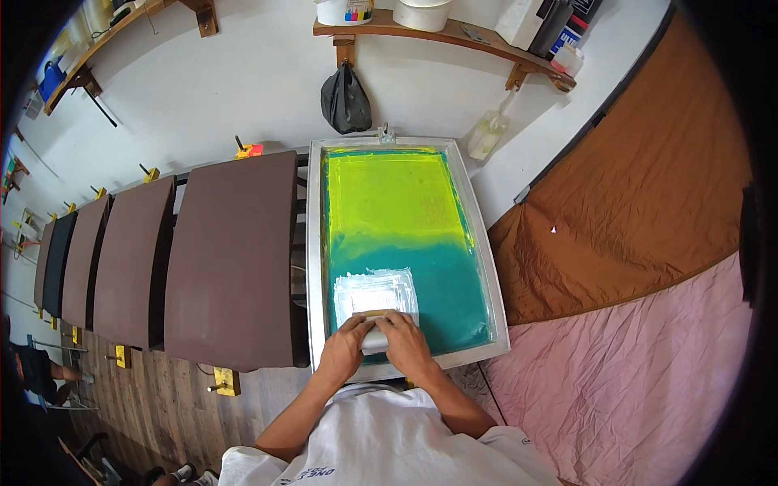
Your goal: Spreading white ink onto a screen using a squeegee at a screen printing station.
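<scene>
A screen-printing frame (496,283) with a pale metal rim lies in front of me. Its mesh is yellow-green in the far half and teal in the near half. Both my hands grip a squeegee (374,313) near the frame's close end: my left hand (344,350) on its left side, my right hand (407,343) on its right. The fingers curl over its top edge and partly hide it. Just beyond the squeegee, a rough patch of white ink (374,285) is spread on the teal mesh. What lies beneath the screen is hidden.
Left of the frame stands a row of printing boards covered in brown fabric (231,259), with yellow clamps (228,381) at their ends. A wooden shelf (454,38) with tubs and a hanging black bag (346,99) is beyond. Brown cloth (632,186) and pink cloth (624,373) lie right.
</scene>
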`<move>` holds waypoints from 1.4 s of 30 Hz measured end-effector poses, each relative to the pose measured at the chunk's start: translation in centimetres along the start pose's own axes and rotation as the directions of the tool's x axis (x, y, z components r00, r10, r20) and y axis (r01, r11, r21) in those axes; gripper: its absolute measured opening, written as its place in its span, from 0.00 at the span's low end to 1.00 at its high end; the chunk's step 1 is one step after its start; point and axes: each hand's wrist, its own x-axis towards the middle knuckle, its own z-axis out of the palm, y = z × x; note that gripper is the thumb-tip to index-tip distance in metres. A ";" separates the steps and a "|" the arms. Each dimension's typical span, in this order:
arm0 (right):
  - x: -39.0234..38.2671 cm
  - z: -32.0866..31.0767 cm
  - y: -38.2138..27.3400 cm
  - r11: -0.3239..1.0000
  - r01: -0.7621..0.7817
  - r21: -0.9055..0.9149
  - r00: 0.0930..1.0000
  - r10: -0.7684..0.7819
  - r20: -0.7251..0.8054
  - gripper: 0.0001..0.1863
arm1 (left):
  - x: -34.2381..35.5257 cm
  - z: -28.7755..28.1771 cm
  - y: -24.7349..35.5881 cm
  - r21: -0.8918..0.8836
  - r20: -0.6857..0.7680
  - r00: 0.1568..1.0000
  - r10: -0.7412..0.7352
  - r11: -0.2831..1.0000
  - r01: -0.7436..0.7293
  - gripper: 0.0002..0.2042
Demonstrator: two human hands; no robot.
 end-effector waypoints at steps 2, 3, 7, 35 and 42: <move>-0.1 -0.5 0.2 1.000 -0.012 0.001 0.998 0.012 0.055 0.24 | -0.3 -0.1 0.0 -0.030 0.075 0.997 -0.033 0.999 0.035 0.26; 0.0 -0.9 0.0 1.000 -0.001 0.002 0.998 0.001 0.056 0.25 | -0.4 -0.1 0.0 -0.027 0.077 0.996 -0.033 0.999 0.035 0.26; -0.5 0.0 0.1 1.000 -0.002 0.008 1.000 0.002 0.010 0.25 | -0.5 0.5 -0.4 0.023 0.008 1.000 0.012 1.000 -0.012 0.26; -3.1 -0.7 0.7 1.000 -0.001 0.016 1.000 0.002 -0.012 0.26 | -2.3 1.4 1.5 -0.002 0.089 0.996 -0.028 1.000 0.029 0.28; -4.0 -1.0 0.5 1.000 -0.015 -0.007 0.998 0.015 0.054 0.26 | -3.0 1.2 2.2 -0.044 0.142 0.989 -0.048 0.997 0.055 0.28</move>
